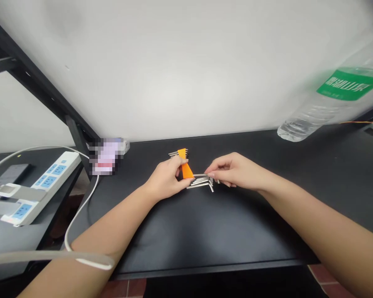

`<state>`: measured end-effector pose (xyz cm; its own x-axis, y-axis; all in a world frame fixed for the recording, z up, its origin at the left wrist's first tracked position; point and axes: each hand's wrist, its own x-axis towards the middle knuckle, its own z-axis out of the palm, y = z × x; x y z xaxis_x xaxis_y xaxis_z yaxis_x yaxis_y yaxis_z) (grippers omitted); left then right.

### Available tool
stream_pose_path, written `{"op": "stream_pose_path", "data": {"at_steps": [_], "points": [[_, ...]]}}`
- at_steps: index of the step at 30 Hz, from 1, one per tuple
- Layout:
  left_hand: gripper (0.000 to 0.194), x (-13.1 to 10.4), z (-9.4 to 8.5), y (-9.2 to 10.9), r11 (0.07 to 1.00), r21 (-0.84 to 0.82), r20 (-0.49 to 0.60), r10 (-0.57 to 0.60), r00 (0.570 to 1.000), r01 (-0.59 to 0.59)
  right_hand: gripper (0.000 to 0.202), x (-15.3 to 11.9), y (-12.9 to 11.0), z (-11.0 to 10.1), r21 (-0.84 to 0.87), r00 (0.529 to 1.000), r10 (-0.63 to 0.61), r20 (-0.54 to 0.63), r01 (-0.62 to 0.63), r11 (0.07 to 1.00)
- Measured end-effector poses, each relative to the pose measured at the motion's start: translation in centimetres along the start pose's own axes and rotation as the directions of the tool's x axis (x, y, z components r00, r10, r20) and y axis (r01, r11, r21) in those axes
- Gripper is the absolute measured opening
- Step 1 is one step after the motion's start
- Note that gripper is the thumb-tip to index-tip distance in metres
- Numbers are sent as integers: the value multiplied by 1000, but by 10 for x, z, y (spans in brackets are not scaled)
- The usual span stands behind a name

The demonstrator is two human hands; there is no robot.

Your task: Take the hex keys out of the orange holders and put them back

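Note:
An orange hex key holder (187, 170) is gripped by my left hand (168, 176), its thumb and fingers closed around the middle. Short ends of several metal keys stick out at the holder's far end. Toward the right, several L-shaped hex keys (202, 181) fan out from its near end, low over the black desk (202, 231). My right hand (228, 169) pinches one hex key (200, 175) near its bend, with the remaining fingers curled. That key's other end meets the holder's edge; whether it sits in a slot, I cannot tell.
A large clear bottle (345, 85) with a green label leans at the back right against the white wall. At left are a power strip (54, 176) with plugs, a blurred-out phone-like object (106, 156) and a black metal frame (40, 78). A white cable (81, 211) crosses near my left forearm.

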<state>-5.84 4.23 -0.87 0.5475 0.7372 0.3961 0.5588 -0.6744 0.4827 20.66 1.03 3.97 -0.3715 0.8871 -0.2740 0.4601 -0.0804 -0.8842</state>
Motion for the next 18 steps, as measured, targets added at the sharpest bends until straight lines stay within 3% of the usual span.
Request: {"op": "stream_pose_path", "data": {"at_steps": [4, 9, 18], "points": [[44, 0, 0, 3, 1000, -7, 26, 17, 1000, -17, 26, 3, 1, 10, 88, 1000, -21, 5, 21, 996], [47, 0, 0, 4, 1000, -24, 13, 5, 1000, -5, 29, 9, -1, 34, 346, 998, -67, 18, 57, 937], [51, 2, -2, 4, 997, -72, -100, 11, 995, -18, 28, 4, -2, 38, 342, 988, -155, -3, 147, 928]]}}
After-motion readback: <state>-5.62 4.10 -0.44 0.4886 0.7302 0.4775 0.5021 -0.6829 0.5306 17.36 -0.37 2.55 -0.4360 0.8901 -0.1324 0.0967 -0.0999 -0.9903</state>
